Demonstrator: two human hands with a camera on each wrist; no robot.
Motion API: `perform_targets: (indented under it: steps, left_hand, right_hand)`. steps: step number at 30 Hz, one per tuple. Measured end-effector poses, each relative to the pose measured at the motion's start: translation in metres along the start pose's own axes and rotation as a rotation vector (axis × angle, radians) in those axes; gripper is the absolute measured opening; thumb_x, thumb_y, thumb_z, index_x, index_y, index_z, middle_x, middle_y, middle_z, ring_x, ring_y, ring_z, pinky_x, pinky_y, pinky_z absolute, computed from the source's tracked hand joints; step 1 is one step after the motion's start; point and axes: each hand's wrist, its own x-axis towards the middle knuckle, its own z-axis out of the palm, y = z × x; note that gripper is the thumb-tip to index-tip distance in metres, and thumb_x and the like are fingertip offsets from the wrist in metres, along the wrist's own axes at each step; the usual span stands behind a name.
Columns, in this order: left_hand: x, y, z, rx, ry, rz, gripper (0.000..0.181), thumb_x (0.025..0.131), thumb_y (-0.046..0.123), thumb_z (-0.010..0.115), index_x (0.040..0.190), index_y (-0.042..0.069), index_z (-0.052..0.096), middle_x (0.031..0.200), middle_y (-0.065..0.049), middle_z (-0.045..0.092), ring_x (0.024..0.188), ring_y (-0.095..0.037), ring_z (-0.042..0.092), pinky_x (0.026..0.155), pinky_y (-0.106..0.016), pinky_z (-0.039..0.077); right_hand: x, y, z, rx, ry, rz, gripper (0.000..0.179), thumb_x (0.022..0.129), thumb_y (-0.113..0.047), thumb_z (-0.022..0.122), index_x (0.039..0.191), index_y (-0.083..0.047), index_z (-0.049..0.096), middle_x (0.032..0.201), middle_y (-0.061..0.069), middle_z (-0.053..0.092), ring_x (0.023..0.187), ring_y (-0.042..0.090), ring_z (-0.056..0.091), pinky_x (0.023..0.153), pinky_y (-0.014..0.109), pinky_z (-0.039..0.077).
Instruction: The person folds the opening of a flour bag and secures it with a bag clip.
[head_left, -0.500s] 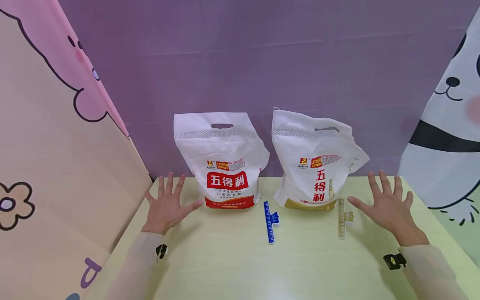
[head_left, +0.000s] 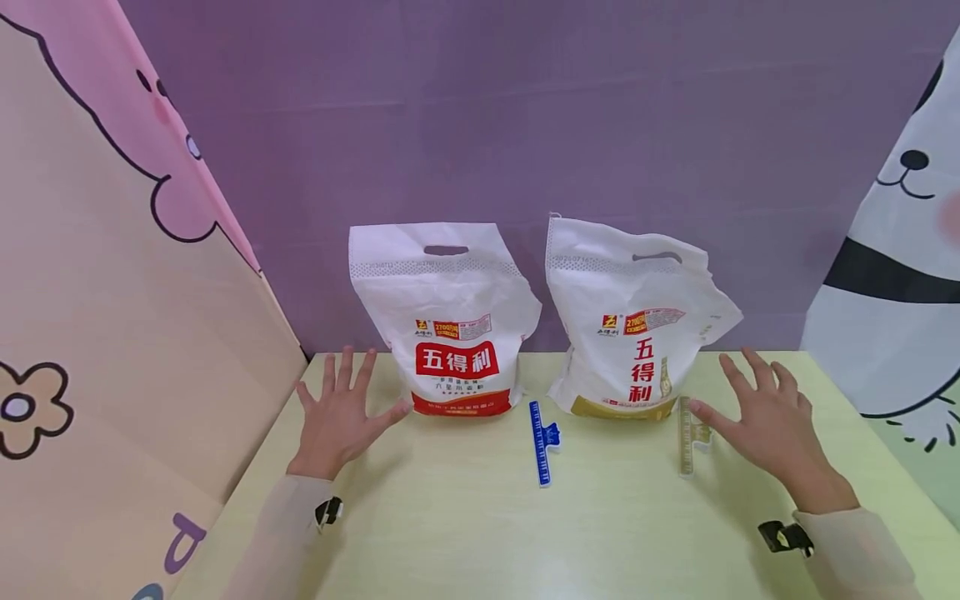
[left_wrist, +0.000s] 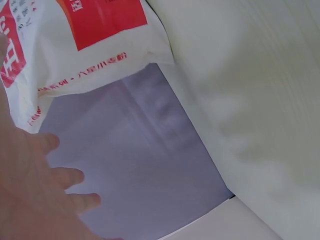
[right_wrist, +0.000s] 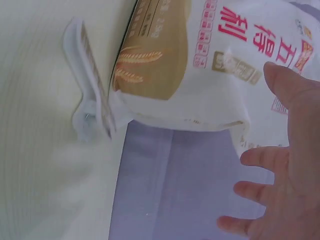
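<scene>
On the left of the table stands a white flour bag (head_left: pixel 450 300) with red printing and a punched handle slot. A second flour bag (head_left: pixel 626 304), with a gold band at its bottom, leans to its right. My left hand (head_left: pixel 339 423) is spread beside the left bag, holding nothing. My right hand (head_left: pixel 780 429), fingers spread and slightly bent, hovers to the right of the gold-banded bag, also holding nothing. Its thumb appears over part of the tan bag clip (head_left: pixel 686 437); the right wrist view shows this clip (right_wrist: pixel 92 80) apart from the hand. A blue bag clip (head_left: pixel 540 446) lies between the bags.
The pale table (head_left: pixel 480 533) meets a purple cloth backdrop (head_left: pixel 480 125) right behind the bags. Printed side panels flank it: a cream and pink one (head_left: pixel 112 292) at left, a panda one (head_left: pixel 892 333) at right.
My right hand has shifted slightly toward the tan clip, its fingers bending a little and its thumb now overlapping the clip. The left hand stays nearly as it was. Bags and clips remain in place.
</scene>
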Motion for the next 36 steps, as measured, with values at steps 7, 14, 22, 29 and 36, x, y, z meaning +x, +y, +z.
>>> perform_targets:
  steps: [7,14,22,29,36]
  left_hand:
    - [-0.004,0.012,-0.002,-0.03,0.075,0.021,0.096,0.088,0.07,0.059,0.162,0.017,0.029,0.168,-0.021,0.023,0.153,-0.047,0.022,0.113,-0.082,0.013]
    - [-0.005,0.021,-0.002,-0.054,0.253,0.093,0.075,0.087,0.057,0.069,0.144,0.012,0.052,0.139,-0.018,0.058,0.128,-0.04,0.053,0.107,-0.065,0.04]
    - [-0.003,0.037,-0.007,-0.13,0.43,0.184,0.036,0.089,0.032,0.074,0.119,0.011,0.071,0.101,-0.01,0.075,0.093,-0.029,0.067,0.084,-0.049,0.056]
    - [0.004,0.058,-0.015,-0.197,0.478,0.217,0.024,0.088,0.024,0.077,0.109,0.012,0.073,0.092,-0.006,0.075,0.082,-0.023,0.067,0.072,-0.039,0.057]
    - [0.011,0.08,-0.023,-0.375,0.518,0.219,0.023,0.091,0.019,0.076,0.112,0.011,0.073,0.09,-0.003,0.074,0.08,-0.019,0.065,0.059,-0.028,0.053]
  right_hand:
    - [-0.001,-0.021,-0.003,0.065,0.032,-0.041,0.067,0.096,-0.051,0.065,0.138,0.0,0.055,0.14,0.028,0.05,0.121,0.053,0.048,0.081,0.07,0.048]
    - [-0.002,-0.046,-0.001,0.158,0.093,-0.101,0.036,0.095,-0.03,0.068,0.121,-0.005,0.068,0.114,0.015,0.07,0.094,0.036,0.068,0.064,0.047,0.053]
    - [0.004,-0.075,0.01,0.386,0.188,-0.253,0.011,0.091,-0.011,0.075,0.101,-0.012,0.073,0.084,-0.005,0.073,0.07,0.002,0.061,0.063,0.023,0.052]
    - [0.012,-0.103,0.018,0.602,0.139,-0.283,0.009,0.093,-0.005,0.071,0.101,-0.007,0.073,0.084,-0.003,0.071,0.069,0.001,0.059,0.063,0.018,0.053]
    - [0.018,-0.128,0.017,0.742,0.086,-0.237,0.012,0.098,-0.011,0.068,0.108,-0.004,0.072,0.085,0.005,0.07,0.071,0.008,0.06,0.062,0.021,0.052]
